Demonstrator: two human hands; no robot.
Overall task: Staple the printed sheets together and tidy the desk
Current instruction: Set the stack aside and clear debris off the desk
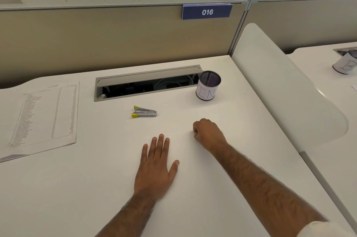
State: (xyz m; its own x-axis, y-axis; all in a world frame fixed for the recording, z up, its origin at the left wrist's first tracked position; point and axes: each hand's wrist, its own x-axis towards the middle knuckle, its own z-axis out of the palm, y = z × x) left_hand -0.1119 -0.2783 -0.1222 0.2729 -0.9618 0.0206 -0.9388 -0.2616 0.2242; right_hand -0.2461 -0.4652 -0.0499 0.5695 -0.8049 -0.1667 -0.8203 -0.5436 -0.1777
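Desk [81, 188], white, station 016. Contents and state:

- Left hand [156, 167]: mine, flat on the desk, palm down, fingers spread, holding nothing.
- Right hand [207, 133]: mine, curled into a loose fist, knuckles up, resting on the desk. I cannot tell whether anything small sits inside it; nothing shows.
- Stapler [144, 111]: silver with yellow ends, lying with its jaws apart, beyond both hands, nearer my left fingertips than my right fist. Untouched.
- Sheets [45, 113]: printed stack at the far left, well apart from both hands, edges slightly fanned. Not visibly stapled.
- Cup [207, 87]: mesh, paper label, beyond my right hand beside the cable tray [146, 82]. Appears empty.

Step in hand, as I judge it: bringing sheets and stapler together. To do it well, I would draw the stack in with my left hand, square its edges against the desk, then take the stapler with my right and press at one corner.
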